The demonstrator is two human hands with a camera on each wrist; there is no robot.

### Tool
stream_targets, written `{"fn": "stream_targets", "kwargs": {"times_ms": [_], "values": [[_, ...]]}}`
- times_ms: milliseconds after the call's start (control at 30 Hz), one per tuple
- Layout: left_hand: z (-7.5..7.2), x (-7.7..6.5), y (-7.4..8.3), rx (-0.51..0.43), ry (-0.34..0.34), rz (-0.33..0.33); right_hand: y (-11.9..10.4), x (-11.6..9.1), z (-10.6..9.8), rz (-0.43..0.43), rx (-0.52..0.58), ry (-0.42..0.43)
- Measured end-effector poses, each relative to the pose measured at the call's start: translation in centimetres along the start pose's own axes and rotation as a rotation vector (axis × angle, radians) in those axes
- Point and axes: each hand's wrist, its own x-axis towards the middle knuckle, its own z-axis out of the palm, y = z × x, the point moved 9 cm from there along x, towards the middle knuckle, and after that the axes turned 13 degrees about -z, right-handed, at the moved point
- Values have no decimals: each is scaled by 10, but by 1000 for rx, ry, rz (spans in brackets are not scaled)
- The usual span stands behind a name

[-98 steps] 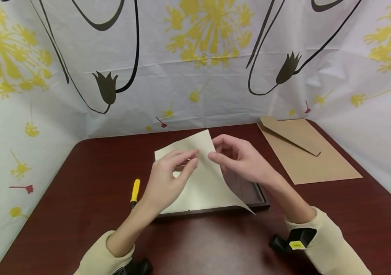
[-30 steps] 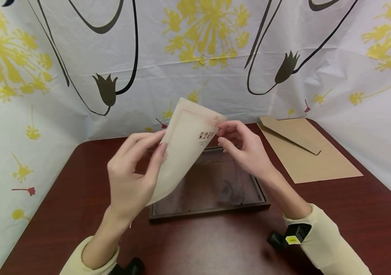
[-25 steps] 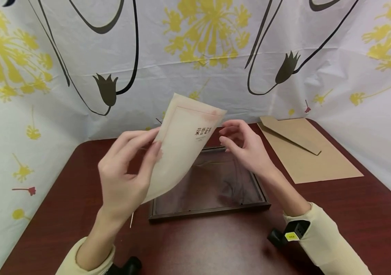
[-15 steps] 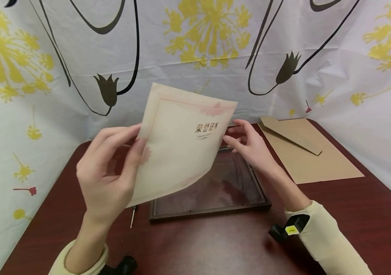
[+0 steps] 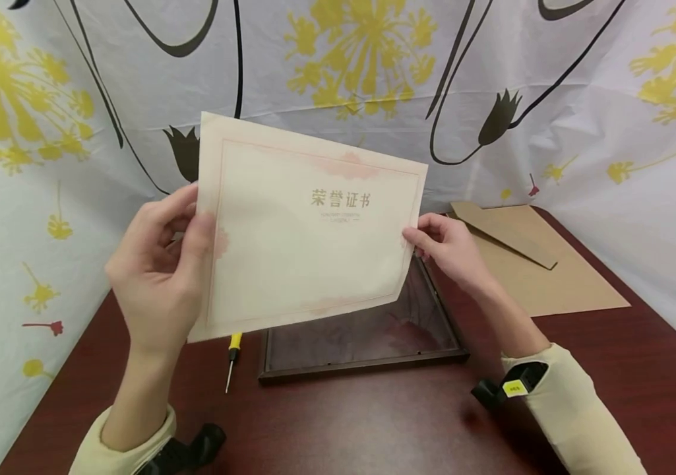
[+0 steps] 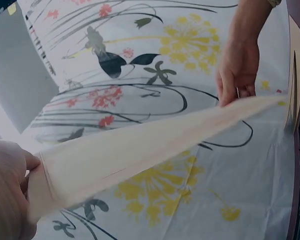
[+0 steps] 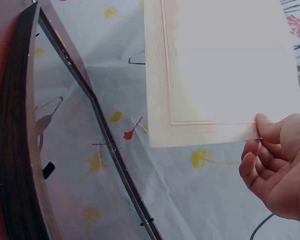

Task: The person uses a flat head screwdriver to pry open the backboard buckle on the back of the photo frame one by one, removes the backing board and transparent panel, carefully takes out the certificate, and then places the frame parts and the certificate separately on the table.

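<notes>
A cream paper certificate (image 5: 308,244) with pink borders and printed characters is held up, face toward the head camera, above a dark picture frame (image 5: 367,359). My left hand (image 5: 162,264) pinches its left edge between thumb and fingers. At the opposite edge my right hand (image 5: 450,247) pinches the paper near mid-height. The right wrist view shows the thumb (image 7: 267,130) over the certificate's border, other fingers behind it. In the left wrist view the certificate (image 6: 135,150) is seen almost edge-on, stretched between both hands. The frame lies flat on the table, its far part hidden behind the paper.
A screwdriver (image 5: 233,349) with a yellow handle lies left of the frame, partly covered by the certificate. A brown backing board (image 5: 569,284) with a folded-up stand flap (image 5: 512,241) rests at the table's right rear. A patterned white cloth (image 5: 326,66) surrounds the table.
The certificate was lifted off the frame and turned to show its printed side. My left hand moved left and up, spreading the paper out; my right hand, briefly off it, now pinches its right edge.
</notes>
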Motion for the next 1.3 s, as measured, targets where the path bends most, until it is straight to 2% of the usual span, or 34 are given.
{"fn": "stream_targets", "kwargs": {"times_ms": [133,333,433,533,600,667,800,933,1067,1167,1300], "values": [[0,6,-21,57,-23,-86,-1,0,-9,6,37,51],[8,9,-51,173,-135,-209,1,0,-20,-3,51,120],[12,8,-72,222,-204,-329,4,0,-23,1,59,135],[15,5,-96,232,-279,-469,8,1,-26,9,66,140],[18,3,-111,230,-320,-536,12,1,-27,21,70,143],[20,1,-123,229,-352,-571,16,1,-28,31,69,145],[23,-3,-145,285,-398,-603,24,2,-30,60,31,142],[29,-13,-174,361,-452,-666,35,1,-29,123,-40,93],[37,-28,-201,360,-527,-769,49,-4,-26,212,-113,9],[42,-39,-216,355,-572,-835,60,-8,-23,259,-136,-51],[46,-50,-229,394,-600,-873,71,-10,-19,285,-154,-107]]}}
